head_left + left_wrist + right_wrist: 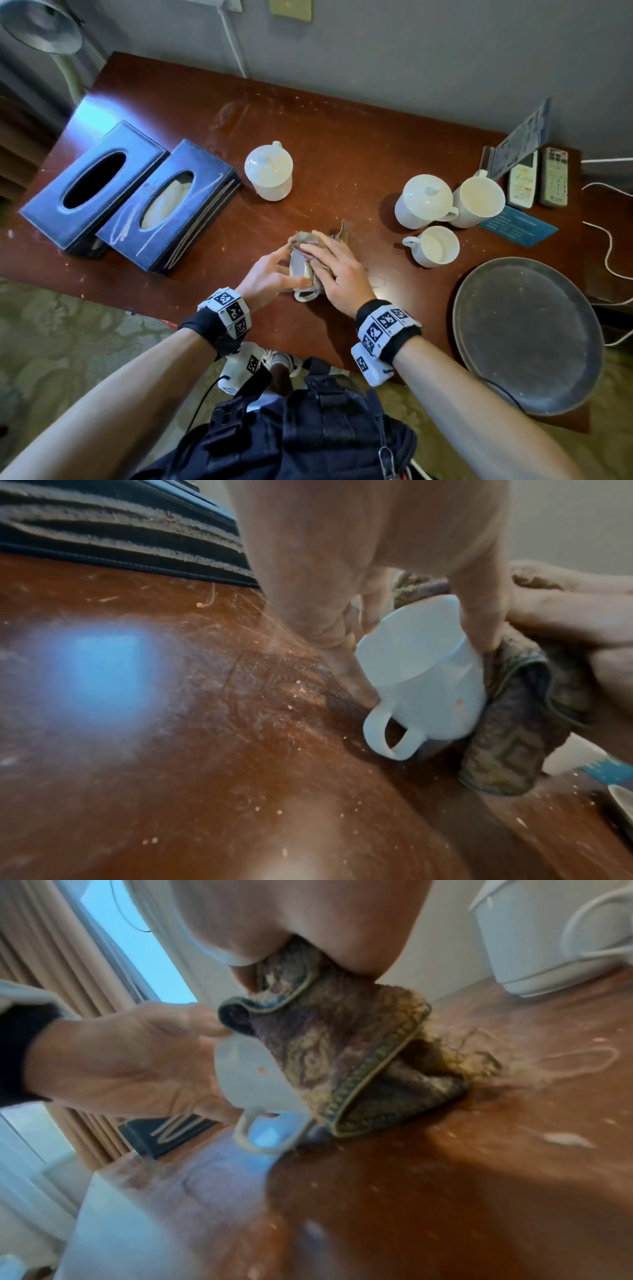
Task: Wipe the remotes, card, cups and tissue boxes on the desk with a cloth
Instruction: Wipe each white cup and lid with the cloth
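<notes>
Left hand (270, 274) grips cup (421, 685) (tilted); right hand (337, 270) presses cloth (335, 1053) against it.

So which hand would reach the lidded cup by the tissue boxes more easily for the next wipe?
Probably the left hand: the lidded cup stands on its side of the desk, beyond the cup it steadies. The right hand presses the cloth.

Grey wall (411, 51), patterned carpet (68, 325) — beige curtains (51, 961) by the window (137, 947).
</notes>
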